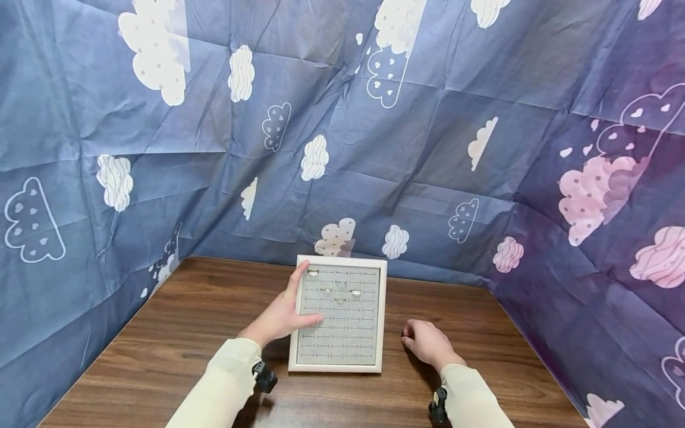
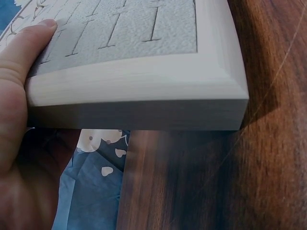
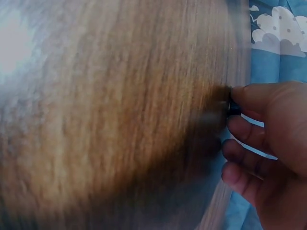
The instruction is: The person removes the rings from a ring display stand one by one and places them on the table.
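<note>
My left hand grips a ring display board by its left side, thumb over the grey slotted face and fingers toward the back. The board has a pale frame and stands tilted up. Several rings sit in slots of its upper half, one near the top left corner. To the right of the board, my right hand is low over the table. Between thumb and index finger it pinches a small dark object, mostly hidden by the fingertips, so its kind is unclear.
The brown wood-grain table lies under both hands. Blue cloth with cloud prints hangs behind and along both sides of it. A small black wrist camera is on the left cuff, another on the right.
</note>
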`<action>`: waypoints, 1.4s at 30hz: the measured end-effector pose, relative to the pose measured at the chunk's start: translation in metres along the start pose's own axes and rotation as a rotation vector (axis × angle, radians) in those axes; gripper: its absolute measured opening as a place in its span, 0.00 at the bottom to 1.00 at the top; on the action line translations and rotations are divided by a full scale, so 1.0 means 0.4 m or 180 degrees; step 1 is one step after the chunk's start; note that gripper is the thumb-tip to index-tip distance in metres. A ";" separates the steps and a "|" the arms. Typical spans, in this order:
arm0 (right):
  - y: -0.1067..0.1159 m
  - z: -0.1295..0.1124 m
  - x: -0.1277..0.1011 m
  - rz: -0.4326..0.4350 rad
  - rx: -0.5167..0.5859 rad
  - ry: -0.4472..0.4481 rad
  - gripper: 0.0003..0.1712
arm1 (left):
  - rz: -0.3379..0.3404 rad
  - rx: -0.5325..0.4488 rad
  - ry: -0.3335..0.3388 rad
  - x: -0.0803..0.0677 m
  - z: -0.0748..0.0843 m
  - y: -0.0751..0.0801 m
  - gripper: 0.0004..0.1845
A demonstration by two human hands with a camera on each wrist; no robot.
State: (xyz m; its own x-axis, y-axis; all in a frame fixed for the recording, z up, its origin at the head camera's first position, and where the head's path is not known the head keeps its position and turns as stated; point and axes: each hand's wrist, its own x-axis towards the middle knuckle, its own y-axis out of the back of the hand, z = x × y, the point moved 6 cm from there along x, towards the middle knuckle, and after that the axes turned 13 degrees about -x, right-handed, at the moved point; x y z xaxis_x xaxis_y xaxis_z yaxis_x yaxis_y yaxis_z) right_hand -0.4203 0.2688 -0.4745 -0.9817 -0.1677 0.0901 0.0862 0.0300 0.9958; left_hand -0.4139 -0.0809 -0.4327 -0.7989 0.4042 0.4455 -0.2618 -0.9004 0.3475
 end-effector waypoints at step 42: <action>0.231 -0.221 -0.035 0.2001 0.1393 0.0829 0.15 | -0.0019 -0.0015 -0.0056 0.000 0.005 0.001 0.67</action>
State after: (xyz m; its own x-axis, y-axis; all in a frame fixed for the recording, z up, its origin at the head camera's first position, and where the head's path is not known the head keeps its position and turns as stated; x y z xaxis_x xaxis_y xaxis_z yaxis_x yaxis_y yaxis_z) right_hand -0.3835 0.1870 -0.3824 -0.6960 -0.2137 0.6855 0.4817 0.5691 0.6664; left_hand -0.4131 -0.0808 -0.4309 -0.7876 0.4124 0.4578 -0.2692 -0.8986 0.3465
